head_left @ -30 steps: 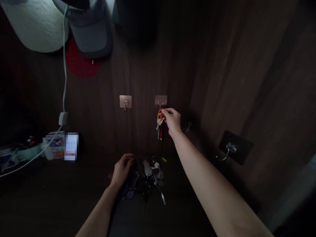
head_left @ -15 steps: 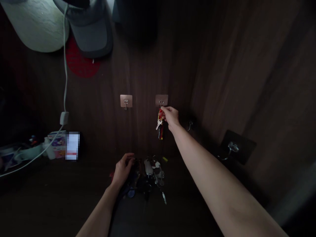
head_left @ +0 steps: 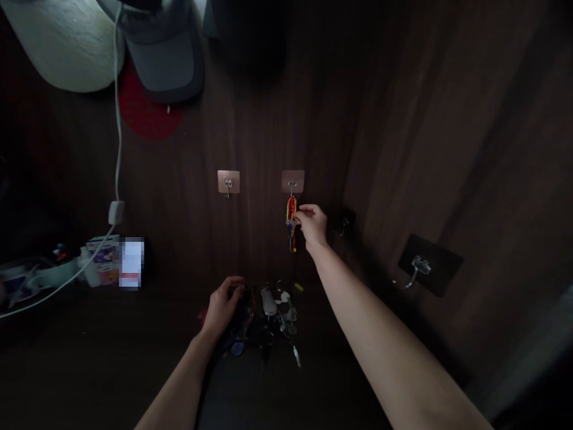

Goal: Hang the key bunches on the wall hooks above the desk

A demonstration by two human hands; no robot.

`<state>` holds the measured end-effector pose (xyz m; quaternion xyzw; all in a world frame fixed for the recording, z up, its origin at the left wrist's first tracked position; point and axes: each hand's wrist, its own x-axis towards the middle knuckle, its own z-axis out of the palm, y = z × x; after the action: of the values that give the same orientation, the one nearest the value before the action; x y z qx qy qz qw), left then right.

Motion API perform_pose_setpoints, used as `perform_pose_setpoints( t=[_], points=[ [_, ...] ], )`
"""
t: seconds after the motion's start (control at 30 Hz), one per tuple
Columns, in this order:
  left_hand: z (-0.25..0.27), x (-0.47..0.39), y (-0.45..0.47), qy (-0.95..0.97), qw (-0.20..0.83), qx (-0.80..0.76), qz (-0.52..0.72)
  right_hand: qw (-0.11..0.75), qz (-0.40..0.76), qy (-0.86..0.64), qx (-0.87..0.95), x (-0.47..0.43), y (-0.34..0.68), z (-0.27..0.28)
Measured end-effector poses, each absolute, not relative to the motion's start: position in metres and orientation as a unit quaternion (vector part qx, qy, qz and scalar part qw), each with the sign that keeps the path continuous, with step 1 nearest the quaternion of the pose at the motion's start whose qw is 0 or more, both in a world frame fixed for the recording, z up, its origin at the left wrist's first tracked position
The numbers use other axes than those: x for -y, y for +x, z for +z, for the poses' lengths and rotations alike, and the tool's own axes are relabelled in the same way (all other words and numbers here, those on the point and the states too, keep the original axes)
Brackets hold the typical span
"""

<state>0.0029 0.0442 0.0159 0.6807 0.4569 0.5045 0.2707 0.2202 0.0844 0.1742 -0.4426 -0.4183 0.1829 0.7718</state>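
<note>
A bunch of keys on a red and yellow cord hangs from a small metal hook on a copper-coloured square plate on the dark wood wall. My right hand is at its right side, thumb and forefinger pinched on the keys just under the loop. Below, a pile of keys and key fobs lies on the dark surface. My left hand rests at the pile's left side, fingers loosely curved and apart from the thumb; its far fingers are partly hidden in shadow.
A second copper-coloured hook plate is to the left. Dark hooks are on the right wall. Caps hang upper left beside a white cable. Small boxes and a cup stand at left. A yellow-green piece lies behind the pile.
My right hand has moved slightly down and right from the hook, exposing the cord loop that now hangs on it. My left hand has stayed in place.
</note>
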Motion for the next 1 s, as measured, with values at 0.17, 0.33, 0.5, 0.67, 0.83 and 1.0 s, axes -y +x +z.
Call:
perform_pose_setpoints(
  t=[0.17,0.33,0.5,0.67,0.83,1.0],
  points=[
    [0.015,-0.045,0.003,0.679,0.270,-0.459,0.505,0.773,0.205,-0.449,0.399,-0.075,0.224,0.143],
    [0.014,-0.047,0.002,0.681,0.259,-0.459,0.508,0.765,0.219,-0.461,0.392,-0.064,0.227,0.107],
    [0.011,-0.050,0.000,0.681,0.243,-0.461,0.515,0.722,0.255,-0.485,0.422,-0.048,0.224,0.072],
    [0.011,-0.052,-0.003,0.668,0.217,-0.488,0.518,0.675,0.289,-0.502,0.458,-0.037,0.220,0.036],
    [0.011,-0.056,-0.009,0.645,0.198,-0.517,0.526,0.650,0.283,-0.511,0.486,-0.036,0.224,0.006],
    [0.009,-0.060,-0.017,0.639,0.194,-0.540,0.512,0.632,0.277,-0.518,0.506,-0.039,0.228,-0.003]
  ],
)
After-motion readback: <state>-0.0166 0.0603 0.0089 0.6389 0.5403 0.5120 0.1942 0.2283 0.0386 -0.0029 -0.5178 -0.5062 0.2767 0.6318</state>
